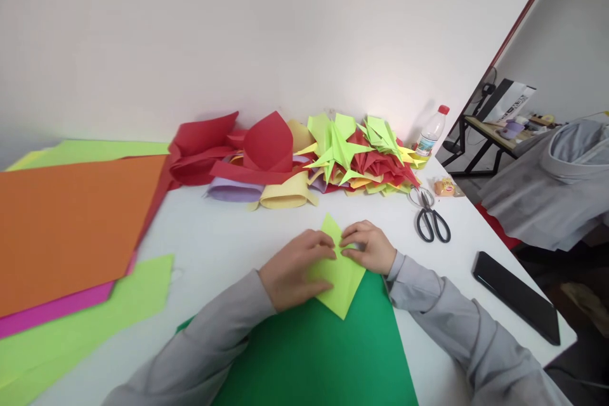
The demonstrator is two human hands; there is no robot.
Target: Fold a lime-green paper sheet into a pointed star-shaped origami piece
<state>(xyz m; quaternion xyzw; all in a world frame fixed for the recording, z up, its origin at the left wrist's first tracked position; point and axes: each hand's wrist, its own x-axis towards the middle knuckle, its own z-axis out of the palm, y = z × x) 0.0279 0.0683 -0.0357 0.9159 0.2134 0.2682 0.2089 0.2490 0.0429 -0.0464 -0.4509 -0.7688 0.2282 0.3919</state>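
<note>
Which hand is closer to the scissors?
Right. The right hand, at the right side of the folded paper, is left of the scissors and slightly lower in view; the left hand, at the paper's left side, is farther left.

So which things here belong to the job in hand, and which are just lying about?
Belonging, it seems:
yellow-green folded paper, handled by the left hand and right hand
green sheet beneath it
likely the coloured sheets and folded paper pile
perhaps the scissors, unheld

Probably just lying about:
phone
bottle
wrapped snack
</note>
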